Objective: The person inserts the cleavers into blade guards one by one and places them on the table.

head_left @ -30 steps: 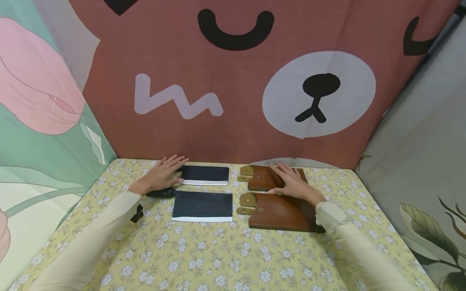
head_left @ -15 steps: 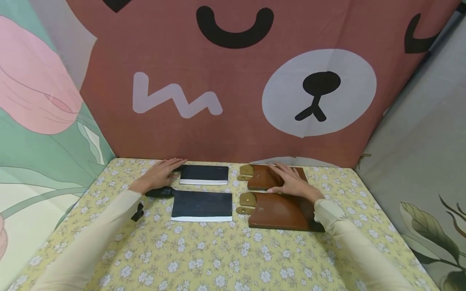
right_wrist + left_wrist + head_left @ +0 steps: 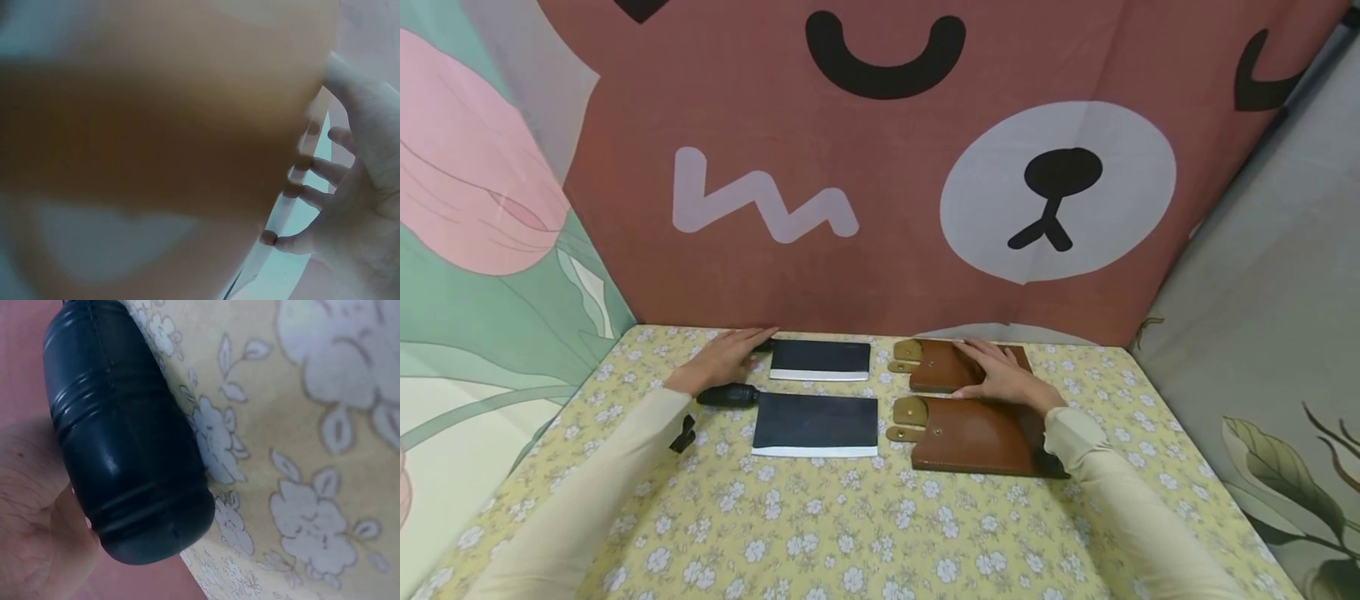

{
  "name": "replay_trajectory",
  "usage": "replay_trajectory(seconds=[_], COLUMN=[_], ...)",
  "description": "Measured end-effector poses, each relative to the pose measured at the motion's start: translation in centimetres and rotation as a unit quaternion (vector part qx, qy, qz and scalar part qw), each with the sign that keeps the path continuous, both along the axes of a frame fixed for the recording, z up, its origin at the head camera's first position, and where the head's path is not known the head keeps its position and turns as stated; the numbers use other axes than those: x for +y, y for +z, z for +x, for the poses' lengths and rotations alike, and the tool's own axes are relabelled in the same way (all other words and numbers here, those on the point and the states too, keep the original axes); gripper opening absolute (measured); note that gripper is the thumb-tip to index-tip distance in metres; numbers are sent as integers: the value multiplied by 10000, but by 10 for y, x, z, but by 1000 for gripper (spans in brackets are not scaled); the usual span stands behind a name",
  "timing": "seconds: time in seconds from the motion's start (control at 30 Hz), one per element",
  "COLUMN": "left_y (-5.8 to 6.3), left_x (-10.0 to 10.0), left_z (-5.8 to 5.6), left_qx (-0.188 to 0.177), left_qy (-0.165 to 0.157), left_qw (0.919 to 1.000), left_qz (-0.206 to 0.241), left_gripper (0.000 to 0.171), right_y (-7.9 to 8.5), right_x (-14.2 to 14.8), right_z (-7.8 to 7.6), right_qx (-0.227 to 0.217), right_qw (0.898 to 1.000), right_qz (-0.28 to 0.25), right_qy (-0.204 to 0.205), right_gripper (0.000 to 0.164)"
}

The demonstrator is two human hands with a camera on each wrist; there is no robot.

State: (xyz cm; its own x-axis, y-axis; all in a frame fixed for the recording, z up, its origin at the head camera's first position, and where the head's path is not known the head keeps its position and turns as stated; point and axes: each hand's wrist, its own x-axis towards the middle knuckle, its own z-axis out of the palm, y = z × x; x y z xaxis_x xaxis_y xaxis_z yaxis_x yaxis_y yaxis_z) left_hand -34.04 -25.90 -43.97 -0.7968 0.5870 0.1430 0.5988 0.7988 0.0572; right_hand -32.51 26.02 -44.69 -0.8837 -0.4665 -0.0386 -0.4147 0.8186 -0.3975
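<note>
Two black-bladed cleavers lie on the table, edges toward me. My left hand (image 3: 718,358) holds the handle of the far cleaver (image 3: 820,358), fingers over its far side and thumb nearer me. Most of that handle is hidden. The near cleaver (image 3: 816,423) lies in front; its ridged black handle (image 3: 128,437) fills much of the left wrist view beside the palm. My right hand (image 3: 1003,379) rests with spread fingers on the far brown leather sheath (image 3: 934,377), its thumb by the near sheath (image 3: 962,442). A blurred brown surface covers much of the right wrist view.
A yellow flowered cloth (image 3: 820,533) covers the table. Behind it hangs a brown curtain (image 3: 775,283) with a bear's face, and printed cloths stand at both sides. Tan straps (image 3: 906,433) on the sheaths point toward the cleavers.
The left hand has drawn slightly left and down onto the far cleaver's handle, and its thumb has tucked in. The right hand, both cleavers and both sheaths stay in place.
</note>
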Motion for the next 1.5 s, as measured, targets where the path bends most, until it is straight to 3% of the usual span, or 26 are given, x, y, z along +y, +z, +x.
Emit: replay_trajectory(seconds=[0.47, 0.73, 0.97, 1.23, 1.33, 1.5], left_y=[2, 6, 0, 0, 1, 2], left_x=[-5, -3, -2, 0, 1, 4], left_z=[-3, -6, -13, -16, -16, -16], left_qx=[-187, -132, 165, 67, 78, 406], left_qy=[207, 601, 728, 894, 999, 1077], left_qw=[9995, 9981, 9970, 9953, 9948, 9928], left_qz=[-141, 40, 183, 376, 207, -335], left_gripper=[66, 60, 49, 36, 38, 42], right_y=[6, 8, 7, 5, 4, 2], right_x=[-3, -3, -3, 1, 2, 4], right_z=[-1, -4, -9, -10, -10, -11], right_qx=[-255, -359, -466, -384, -340, -306], right_qw=[9993, 9992, 9984, 9990, 9989, 9984], right_qz=[278, 188, 307, 178, 303, 469], right_qy=[-12, -17, -83, -122, -55, 50], right_gripper=[101, 102, 108, 109, 108, 110])
